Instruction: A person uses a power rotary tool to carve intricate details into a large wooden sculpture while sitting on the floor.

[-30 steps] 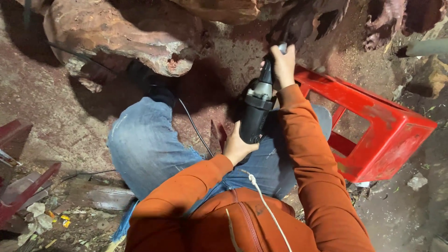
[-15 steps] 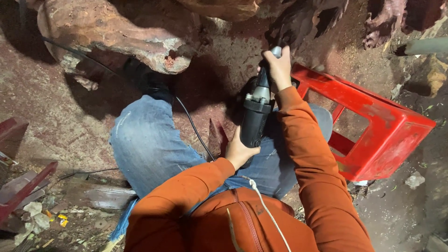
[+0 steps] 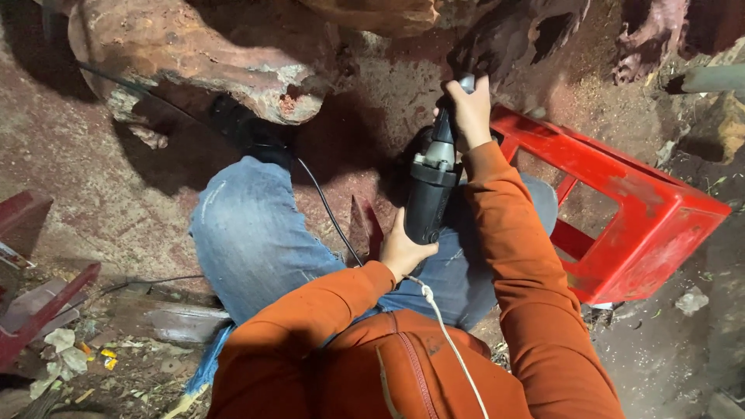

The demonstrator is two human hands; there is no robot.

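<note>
Seated low in blue jeans and orange sleeves, gripping a black power grinder (image 3: 429, 190) with 2 hands above the lap, tool angled up toward the dark carved wood (image 3: 516, 35). Left hand (image 3: 403, 250) wrapped around the rear end of the body, fingers curled beneath it; right hand (image 3: 471, 111) clenched around the slim front neck, fingertips hidden behind. Beside the right arm, a tipped red plastic stool (image 3: 621, 209); a black cord (image 3: 326, 209) trailing across the dusty floor past a reddish log (image 3: 209, 54).
</note>
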